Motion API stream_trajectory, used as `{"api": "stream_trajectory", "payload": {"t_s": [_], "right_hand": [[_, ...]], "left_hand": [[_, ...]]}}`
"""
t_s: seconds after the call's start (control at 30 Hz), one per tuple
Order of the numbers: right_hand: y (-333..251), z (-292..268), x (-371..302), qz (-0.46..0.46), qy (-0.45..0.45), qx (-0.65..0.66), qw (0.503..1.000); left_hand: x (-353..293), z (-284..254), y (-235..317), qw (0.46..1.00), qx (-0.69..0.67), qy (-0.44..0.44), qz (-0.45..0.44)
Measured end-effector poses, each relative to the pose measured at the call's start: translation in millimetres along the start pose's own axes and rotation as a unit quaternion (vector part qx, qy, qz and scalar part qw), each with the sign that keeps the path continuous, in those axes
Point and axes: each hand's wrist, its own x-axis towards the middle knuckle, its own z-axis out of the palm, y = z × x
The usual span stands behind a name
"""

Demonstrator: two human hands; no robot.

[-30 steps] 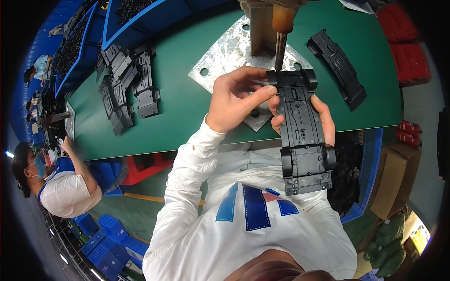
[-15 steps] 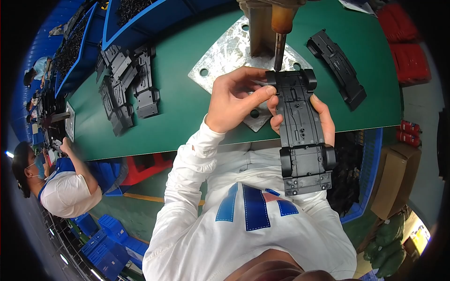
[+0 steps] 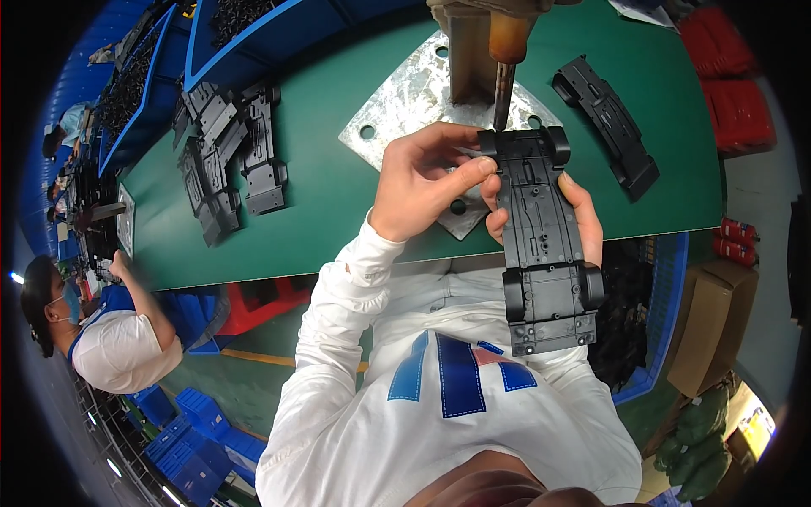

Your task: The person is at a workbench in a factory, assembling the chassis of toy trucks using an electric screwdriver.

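Black plastic toy-car chassis (image 3: 541, 237), underside up, gripped in both hands above the near edge of the green table (image 3: 338, 203). Left hand (image 3: 422, 182) closed on the chassis's front corner, thumb and forefinger pinching just behind the front wheel; right hand (image 3: 583, 220) cupped beneath, fingers wrapped round the far side, thumb pressed on the near side. Held this way, probably, to bring a hole at the front end under the screwdriver bit (image 3: 502, 97), hanging from its amber-coloured body directly beyond the left fingertips, tip at or just touching the chassis's front edge; actual contact too fine to tell. Support from two sides likely meant to stop twisting under the bit.

Beneath and beyond the fingers, a steel base plate (image 3: 405, 101) with round holes, carrying an upright post. Well to the right of the right fingers, a single black chassis part (image 3: 608, 127) lying flat on the table. Far left of the left hand, a cluster of similar black parts (image 3: 228, 160), with blue bins (image 3: 253, 25) behind them.

Open green surface between the left hand and that cluster, so room to swing leftward. Rear end of the chassis overhanging the table edge toward the white shirt, free below. Tighter on the far side, with post and driver close to the fingertips. Another seated worker (image 3: 101, 338) far off to the left, well apart.
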Motion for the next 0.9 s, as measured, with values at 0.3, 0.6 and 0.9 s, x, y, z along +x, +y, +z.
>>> {"api": "stream_trajectory", "payload": {"t_s": [0.3,0.6,0.9], "right_hand": [[0.8,2.6,-1.8,-0.014,-0.001,-0.013,1.0],[0.5,4.0,-2.6,-0.015,0.006,-0.02,1.0],[-1.6,0.9,-0.3,0.009,-0.007,0.009,1.0]], "left_hand": [[0.4,-0.3,0.0,1.0,-0.003,0.0,-0.001],[-0.4,0.4,0.4,1.0,0.001,0.001,0.001],[-0.6,-0.1,1.3,1.0,0.003,0.002,-0.006]]}}
